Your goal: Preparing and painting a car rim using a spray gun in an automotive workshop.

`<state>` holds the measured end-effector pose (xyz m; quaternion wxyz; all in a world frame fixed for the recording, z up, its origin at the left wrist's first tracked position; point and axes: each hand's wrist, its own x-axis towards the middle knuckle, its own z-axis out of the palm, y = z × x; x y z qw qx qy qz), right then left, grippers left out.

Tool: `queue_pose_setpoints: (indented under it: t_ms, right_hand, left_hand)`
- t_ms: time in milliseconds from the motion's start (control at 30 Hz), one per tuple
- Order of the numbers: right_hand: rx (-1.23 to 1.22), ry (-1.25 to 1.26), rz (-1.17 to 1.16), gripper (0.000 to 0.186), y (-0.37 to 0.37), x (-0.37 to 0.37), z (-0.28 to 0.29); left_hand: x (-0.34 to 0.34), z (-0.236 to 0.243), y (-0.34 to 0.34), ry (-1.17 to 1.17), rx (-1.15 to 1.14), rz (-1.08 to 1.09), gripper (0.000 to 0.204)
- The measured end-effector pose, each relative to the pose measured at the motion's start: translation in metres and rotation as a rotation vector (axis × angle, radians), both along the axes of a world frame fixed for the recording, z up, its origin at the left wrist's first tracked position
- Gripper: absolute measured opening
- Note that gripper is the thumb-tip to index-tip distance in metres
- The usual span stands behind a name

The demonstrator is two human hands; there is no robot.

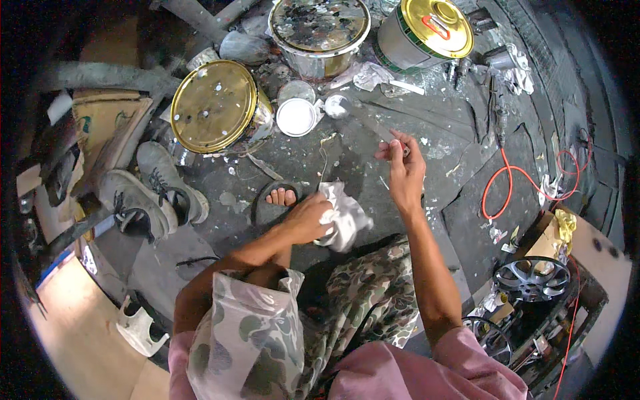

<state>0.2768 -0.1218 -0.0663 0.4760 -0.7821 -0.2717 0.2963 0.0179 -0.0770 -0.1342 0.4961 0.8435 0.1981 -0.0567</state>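
Note:
My right hand [405, 170] grips the red handle of a putty knife. Its long, thin blade [373, 124] points up and left, blurred against the dark floor, its tip near a small round white-smeared lid [335, 107]. In my left hand [312, 219] is a crumpled white cloth [345, 217], closed in the fingers and hanging to the right, partly blurred. Beside that lid lies an open round tin of white paste [295, 117]. The left hand is just by my sandalled foot [280, 198].
A gold-lidded can [213, 107], a paint-crusted bucket [320, 27] and another gold-lidded can [407, 47] stand at the back. Grey shoes [170, 183] lie left. An orange hose [497, 180] curls at right, above a wheel cover [531, 279]. Cardboard [100, 327] lies lower left.

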Motion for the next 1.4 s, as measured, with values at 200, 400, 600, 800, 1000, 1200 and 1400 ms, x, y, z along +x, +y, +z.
queue_pose_setpoints:
  t_ms: [200, 400, 600, 800, 1000, 1200, 1400]
  right_hand:
    - [0.088, 0.614, -0.292, 0.016, -0.019, 0.001, 0.01]
    - [-0.207, 0.424, -0.029, 0.022, -0.065, -0.056, 0.037]
    - [-0.194, 0.239, 0.203, 0.037, -0.055, -0.154, 0.043]
    - [-0.235, 0.387, 0.282, 0.029, -0.054, -0.151, 0.06]
    - [-0.182, 0.381, 0.308, 0.033, -0.079, -0.155, 0.066]
    - [-0.324, 0.466, 0.397, 0.028, -0.098, -0.116, 0.082]
    - [-0.485, 0.111, 0.444, 0.023, -0.131, -0.05, 0.085]
  left_hand:
    - [0.007, 0.048, 0.036, 0.071, -0.806, 0.87, 0.06]
    - [0.015, 0.038, 0.032, -0.065, -0.985, 1.079, 0.055]
    - [0.014, 0.077, 0.023, 0.05, -0.618, 0.851, 0.042]
    - [0.029, 0.071, 0.023, -0.085, -0.706, 1.1, 0.025]
    - [0.011, 0.042, 0.028, -0.077, -0.686, 1.166, 0.028]
    - [0.007, 0.046, 0.034, 0.048, -0.644, 1.151, 0.038]
    - [-0.009, 0.047, 0.061, 0.058, -0.437, 1.164, 0.046]
